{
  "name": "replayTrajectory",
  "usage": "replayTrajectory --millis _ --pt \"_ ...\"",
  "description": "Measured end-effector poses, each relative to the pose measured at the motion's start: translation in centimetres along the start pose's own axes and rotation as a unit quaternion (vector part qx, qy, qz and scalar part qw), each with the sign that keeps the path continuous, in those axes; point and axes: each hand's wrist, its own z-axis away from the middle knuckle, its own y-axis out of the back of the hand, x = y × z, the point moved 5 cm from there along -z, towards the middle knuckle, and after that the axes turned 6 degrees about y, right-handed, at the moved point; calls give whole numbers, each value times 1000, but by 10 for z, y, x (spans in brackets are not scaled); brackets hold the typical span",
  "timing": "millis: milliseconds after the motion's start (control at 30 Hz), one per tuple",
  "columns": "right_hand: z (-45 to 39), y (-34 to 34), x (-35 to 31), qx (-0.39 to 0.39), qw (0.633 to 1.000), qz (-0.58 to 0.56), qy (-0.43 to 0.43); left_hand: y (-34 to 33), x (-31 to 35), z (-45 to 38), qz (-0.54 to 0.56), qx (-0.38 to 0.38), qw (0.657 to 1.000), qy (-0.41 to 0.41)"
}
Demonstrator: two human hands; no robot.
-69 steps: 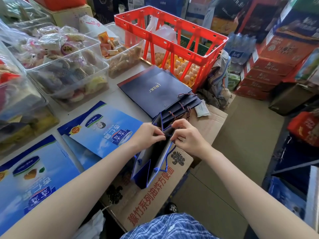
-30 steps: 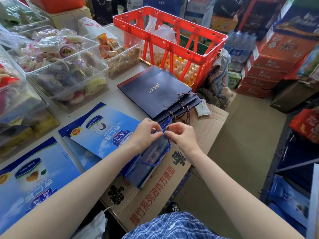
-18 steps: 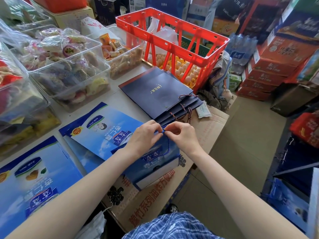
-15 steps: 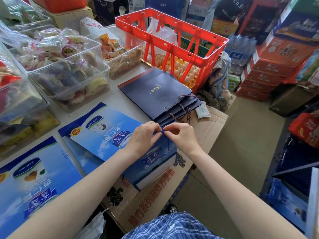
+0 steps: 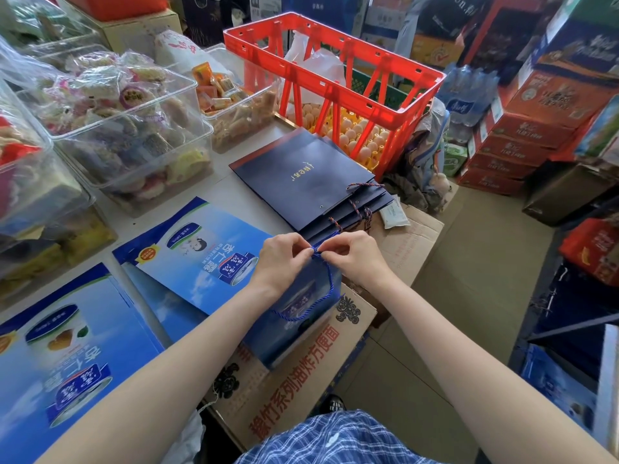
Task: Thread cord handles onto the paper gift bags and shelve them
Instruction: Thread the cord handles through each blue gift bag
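Fingers (image 5: 305, 246) of both hands pinch blue cord (image 5: 330, 279).

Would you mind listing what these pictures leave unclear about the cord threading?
- Head view: the cord end and the bag's hole are hidden behind the fingertips of the left hand and right hand.
- Whether a knot is tied: too small to tell.
- The blue gift bag print: blurred.
- Any shelf for finished bags cannot be identified.
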Motion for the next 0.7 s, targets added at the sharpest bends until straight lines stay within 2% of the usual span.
replayTrajectory --millis 233,367,533,700 --pt "-1 1 3 -11 998 -51 -25 0 -2 -5 27 -68 997 32" --pt "-2 -1 -1 17 999 -29 -29 0 -2 -7 -1 -64 997 37" --pt "-3 -2 0 32 998 -36 -40 0 -5 -8 28 -86 995 51" --pt "-6 -4 -1 5 999 -39 -37 2 -6 -7 73 -104 991 42"
